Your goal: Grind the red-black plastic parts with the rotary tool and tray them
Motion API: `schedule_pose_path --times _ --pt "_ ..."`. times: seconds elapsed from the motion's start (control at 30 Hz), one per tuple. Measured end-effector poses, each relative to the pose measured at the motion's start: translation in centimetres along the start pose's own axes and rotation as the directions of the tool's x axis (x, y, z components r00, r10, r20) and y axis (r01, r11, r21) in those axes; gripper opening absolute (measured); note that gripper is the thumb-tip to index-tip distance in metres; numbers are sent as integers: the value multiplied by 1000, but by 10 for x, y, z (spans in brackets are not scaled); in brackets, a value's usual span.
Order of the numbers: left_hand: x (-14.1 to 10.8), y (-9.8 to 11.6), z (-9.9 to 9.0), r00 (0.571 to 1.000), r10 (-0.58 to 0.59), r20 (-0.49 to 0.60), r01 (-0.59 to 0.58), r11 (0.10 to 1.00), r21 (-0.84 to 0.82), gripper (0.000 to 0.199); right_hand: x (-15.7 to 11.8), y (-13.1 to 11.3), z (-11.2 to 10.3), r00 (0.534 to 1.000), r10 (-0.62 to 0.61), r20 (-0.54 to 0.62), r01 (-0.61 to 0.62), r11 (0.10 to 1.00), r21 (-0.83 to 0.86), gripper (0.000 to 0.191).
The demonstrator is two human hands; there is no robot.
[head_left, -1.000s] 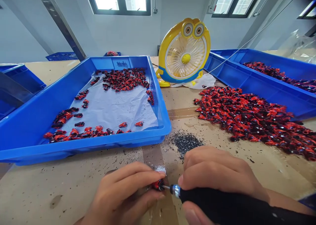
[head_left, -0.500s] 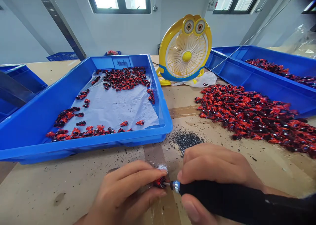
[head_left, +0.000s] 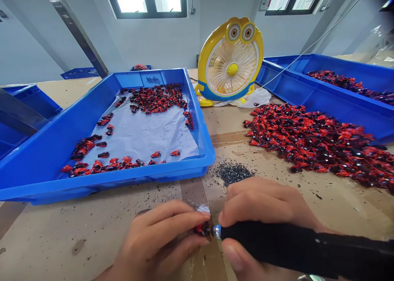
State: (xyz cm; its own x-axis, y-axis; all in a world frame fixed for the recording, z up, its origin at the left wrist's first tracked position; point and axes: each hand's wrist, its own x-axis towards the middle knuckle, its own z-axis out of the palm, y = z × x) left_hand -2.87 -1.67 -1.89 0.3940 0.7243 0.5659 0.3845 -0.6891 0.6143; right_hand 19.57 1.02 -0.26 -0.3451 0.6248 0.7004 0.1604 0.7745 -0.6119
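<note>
My left hand (head_left: 163, 240) pinches a small red and black plastic part (head_left: 202, 228) between thumb and fingers, low over the table. Wrapped around a black electric screwdriver (head_left: 271, 244) with a silver collar is my right hand (head_left: 261, 207). The tool lies nearly level, and its thin metal tip reaches into the end of the part facing it. How deep the tip sits is hidden inside the part. My left fingers cover most of the part's far side.
A blue tray (head_left: 205, 166) lined with a white sheet holds similar parts on the left. A heap of parts (head_left: 308, 141) lies at right before more blue trays (head_left: 326, 96). A yellow fan (head_left: 232, 70) stands behind. Black shavings (head_left: 234, 172) are scattered on the table.
The screwdriver has moved slightly left towards the part, and less of its metal tip shows. My left hand keeps its pinch almost in place.
</note>
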Motion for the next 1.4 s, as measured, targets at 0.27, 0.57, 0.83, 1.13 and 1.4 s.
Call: schedule_pose_path --times 0.27,0.57,0.83,1.13,1.4 --pt "3 5 3 1000 5 -14 -5 1000 -14 15 1 -4 3 998 58 -3 -58 998 -5 6" --pt "7 6 4 1000 17 -26 -18 1000 -8 18 -1 -8 -2 996 85 21 -83 994 -74 2" --pt "6 7 3 1000 -23 4 23 1000 18 18 2 -3 -7 995 88 -50 -88 996 9 11" --pt "5 5 -2 1000 -22 0 22 1000 -2 13 8 -7 -20 992 94 -86 -92 995 28 34" --pt "3 4 0 1000 -26 0 26 1000 7 12 6 -6 -13 996 77 -41 -75 996 51 20"
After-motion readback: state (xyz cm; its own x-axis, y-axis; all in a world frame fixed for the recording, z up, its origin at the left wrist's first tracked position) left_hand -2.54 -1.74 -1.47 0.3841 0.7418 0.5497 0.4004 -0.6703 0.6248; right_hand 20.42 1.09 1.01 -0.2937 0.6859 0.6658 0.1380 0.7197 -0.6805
